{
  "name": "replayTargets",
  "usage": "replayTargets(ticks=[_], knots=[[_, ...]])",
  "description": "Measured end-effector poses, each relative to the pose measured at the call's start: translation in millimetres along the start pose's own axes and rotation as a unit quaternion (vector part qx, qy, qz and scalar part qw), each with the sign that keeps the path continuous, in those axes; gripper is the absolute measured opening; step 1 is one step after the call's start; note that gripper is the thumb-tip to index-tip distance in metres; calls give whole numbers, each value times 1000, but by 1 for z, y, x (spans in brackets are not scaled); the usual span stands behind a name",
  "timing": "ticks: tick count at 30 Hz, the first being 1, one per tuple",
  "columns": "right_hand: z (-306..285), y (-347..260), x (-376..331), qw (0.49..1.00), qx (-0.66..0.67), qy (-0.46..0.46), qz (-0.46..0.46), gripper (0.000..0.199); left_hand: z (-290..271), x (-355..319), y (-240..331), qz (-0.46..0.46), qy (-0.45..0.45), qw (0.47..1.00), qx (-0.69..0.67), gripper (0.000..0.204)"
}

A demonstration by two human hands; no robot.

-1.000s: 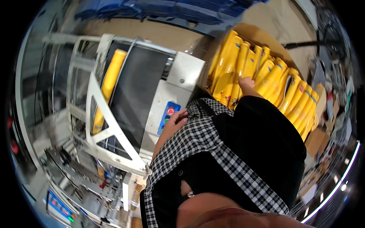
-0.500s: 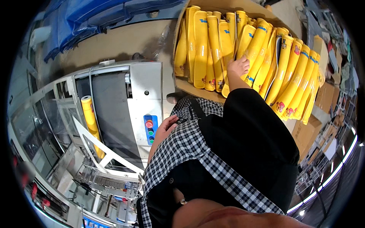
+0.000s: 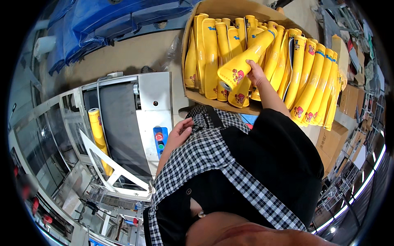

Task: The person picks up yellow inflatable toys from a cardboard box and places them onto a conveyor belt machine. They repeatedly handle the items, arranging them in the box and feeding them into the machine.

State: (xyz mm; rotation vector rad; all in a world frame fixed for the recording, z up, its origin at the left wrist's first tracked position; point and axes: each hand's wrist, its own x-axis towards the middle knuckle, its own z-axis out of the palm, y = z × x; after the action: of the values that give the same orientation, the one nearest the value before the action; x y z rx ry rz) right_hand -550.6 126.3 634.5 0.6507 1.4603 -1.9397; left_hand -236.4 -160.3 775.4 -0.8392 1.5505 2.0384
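- The right hand (image 3: 255, 74) is closing its grip around a yellow tube (image 3: 246, 59), whose long axis is slanting up and away above the cardboard box (image 3: 193, 24) of packed tubes (image 3: 303, 74).
- The left hand (image 3: 180, 131) is lying loosely open, holding nothing, beside the machine's button panel (image 3: 160, 141), well apart from the box.
- Another tube (image 3: 98, 135) is lying on the belt (image 3: 119, 123).

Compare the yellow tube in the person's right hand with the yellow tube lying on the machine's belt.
The held tube is lifted by the right hand above the cardboard box, slanted, its open end facing the camera; the belt tube lies alone on the conveyor belt, untouched. The held one looks larger, being nearer. Both are yellow with cartoon prints.
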Motion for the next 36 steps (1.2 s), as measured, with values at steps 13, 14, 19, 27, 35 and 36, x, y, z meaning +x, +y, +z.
replayTargets(ticks=[13,14,19,27,35,36], knots=[[225,67,-110,875,-270,-364,-169,55,-99,-42,6,342,320,882,59,46],[233,74,-118,852,-300,-388,-185,55,-101,-45,8,335,294,892,72,54],[272,100,-150,677,-435,-484,-345,58,-90,-43,11,324,291,897,-73,77],[315,109,-192,526,-522,-591,-320,75,-91,-55,-66,389,157,835,-357,56],[343,106,-203,535,-527,-618,-232,57,-79,-67,-60,327,288,872,-223,60],[344,102,-201,537,-534,-589,-281,56,-77,-66,-65,316,285,881,-209,61]])
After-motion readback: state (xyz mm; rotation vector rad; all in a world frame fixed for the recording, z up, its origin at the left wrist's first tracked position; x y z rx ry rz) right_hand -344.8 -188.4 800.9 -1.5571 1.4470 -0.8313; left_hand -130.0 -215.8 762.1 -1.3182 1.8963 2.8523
